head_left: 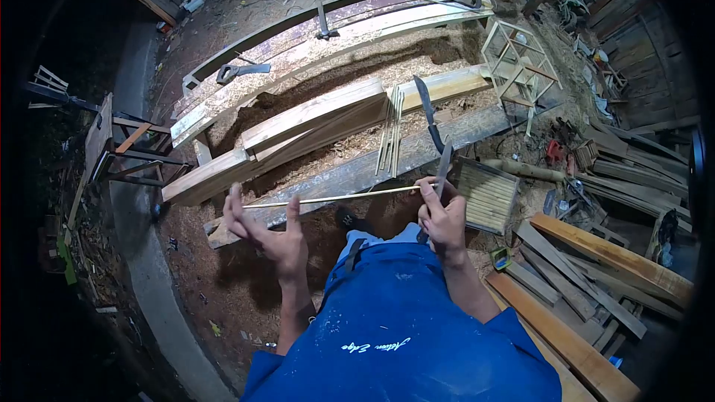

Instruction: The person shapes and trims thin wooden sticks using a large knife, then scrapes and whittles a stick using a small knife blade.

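A thin, pale wooden stick (342, 197) stretches almost level between my hands. My right hand (444, 223) is closed around a knife (445, 165) with its blade pointing up, and the stick's right end is pinched in the same fingers. The knife's handle is mostly hidden in the palm. My left hand (274, 242) has its fingers and thumb spread; the stick's left part passes by them, apparently resting against the fingers. Just beyond, a bundle of similar thin sticks (390, 138) leans over the timber. Beside it lies a long dark-bladed knife (426, 104) with a black handle.
Thick timber beams (313, 123) and a grey plank (335, 179) cross in front of me, strewn with shavings. Farther back are a handsaw (242, 71) and a hammer (325, 24). A slatted panel (484, 195) and stacked boards (588, 283) lie at right.
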Action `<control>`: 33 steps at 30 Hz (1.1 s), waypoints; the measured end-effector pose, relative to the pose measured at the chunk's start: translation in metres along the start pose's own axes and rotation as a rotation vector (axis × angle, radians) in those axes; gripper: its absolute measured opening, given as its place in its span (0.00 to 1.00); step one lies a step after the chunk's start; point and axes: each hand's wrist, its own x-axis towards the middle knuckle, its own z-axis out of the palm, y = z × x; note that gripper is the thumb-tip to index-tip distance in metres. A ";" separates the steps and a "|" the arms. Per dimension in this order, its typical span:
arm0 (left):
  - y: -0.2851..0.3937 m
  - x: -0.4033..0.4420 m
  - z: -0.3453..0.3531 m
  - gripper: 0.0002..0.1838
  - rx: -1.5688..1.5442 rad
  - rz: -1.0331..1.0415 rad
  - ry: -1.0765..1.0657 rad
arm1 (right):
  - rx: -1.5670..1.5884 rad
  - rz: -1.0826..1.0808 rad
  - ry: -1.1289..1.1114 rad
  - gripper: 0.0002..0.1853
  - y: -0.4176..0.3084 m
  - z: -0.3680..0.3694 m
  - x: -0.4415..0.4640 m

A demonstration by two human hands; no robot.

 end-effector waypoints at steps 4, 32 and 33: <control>0.020 -0.029 0.020 0.51 -0.153 -0.159 0.252 | 0.058 0.054 0.005 0.07 -0.019 -0.043 0.002; 0.153 -0.149 0.037 0.08 -1.036 -0.331 0.274 | -0.002 0.079 -0.348 0.26 -0.031 -0.186 0.024; 0.154 -0.149 0.037 0.07 -1.008 -0.329 0.260 | 0.029 0.125 -0.348 0.24 -0.037 -0.179 0.017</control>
